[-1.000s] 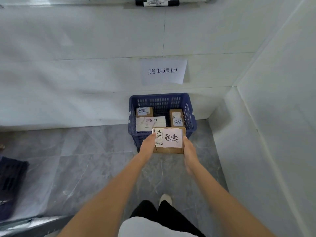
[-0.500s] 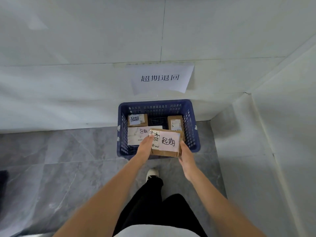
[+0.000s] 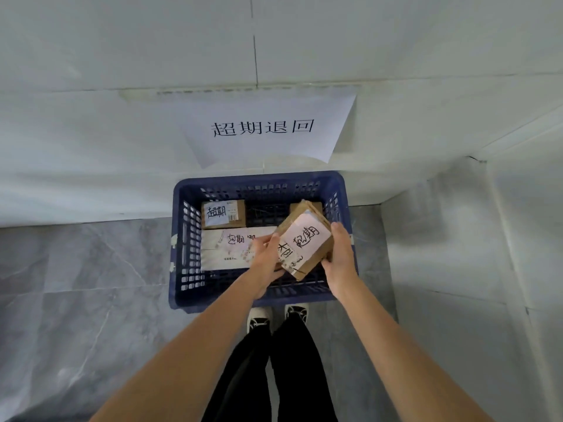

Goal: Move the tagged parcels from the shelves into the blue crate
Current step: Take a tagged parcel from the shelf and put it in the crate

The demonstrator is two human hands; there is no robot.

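I have the brown parcel (image 3: 304, 243) clamped between both hands over the right half of the blue crate (image 3: 182, 239), just right of centre frame: my left hand (image 3: 268, 260) grips its near-left corner and my right hand (image 3: 341, 254) curls round its right edge. It sits tilted, its white tag facing up.

The risk I see is in the release. Held at an angle, the parcel could land on one corner and tip onto the flat white parcel (image 3: 225, 248) at the crate's left, or wedge against the crate's right wall. If my left hand lets go first, the weight swings toward the right rim, which lies close by.

Open room is thin: a small brown parcel (image 3: 224, 214) fills the far-left corner, another box (image 3: 316, 205) peeks out behind mine at the far right, and only the dark floor of the crate between them and along the near wall looks free. The wall with the paper sign (image 3: 265, 129) rises just behind the crate, and my shoes (image 3: 277, 318) stand near the front rim.
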